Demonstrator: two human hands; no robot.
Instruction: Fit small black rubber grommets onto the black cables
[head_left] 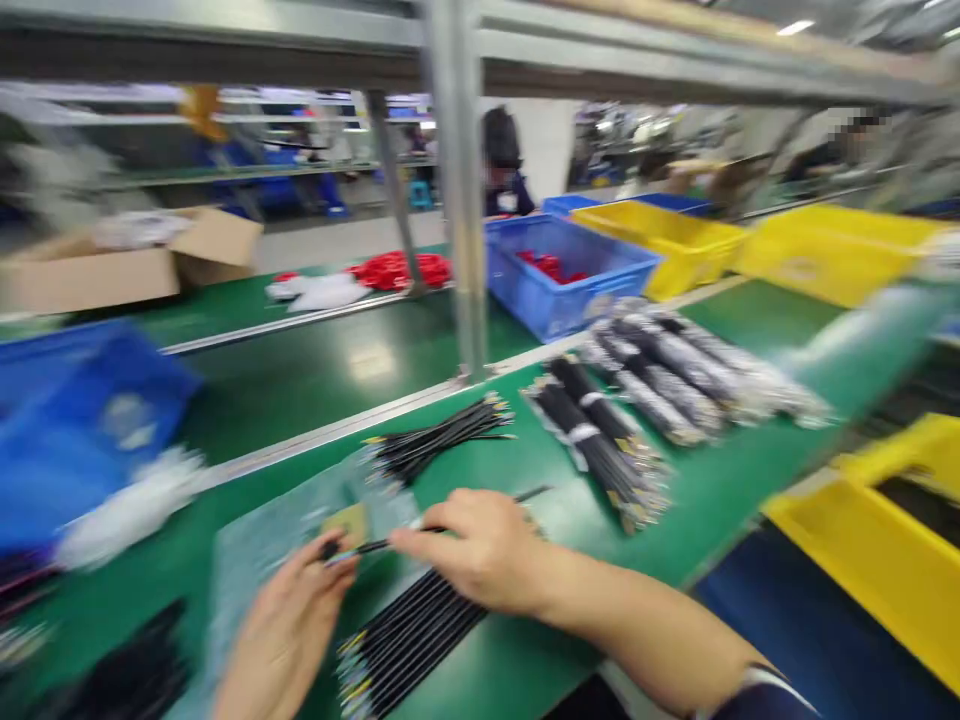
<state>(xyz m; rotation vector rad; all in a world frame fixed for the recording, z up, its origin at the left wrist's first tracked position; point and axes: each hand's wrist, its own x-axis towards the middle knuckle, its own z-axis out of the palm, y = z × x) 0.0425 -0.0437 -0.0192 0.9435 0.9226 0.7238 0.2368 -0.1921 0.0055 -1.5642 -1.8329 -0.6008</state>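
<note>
Black cable (373, 547) pinched in right hand (484, 552), end held by left hand (292, 605) (fine detail lost to blur), above green bench (525, 665), near cable row (416, 632). Cable best kept straight, gripped close to end, row undisturbed.

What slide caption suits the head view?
Left hand and right hand hold a black cable over a green workbench near banded cable bundles.
</note>
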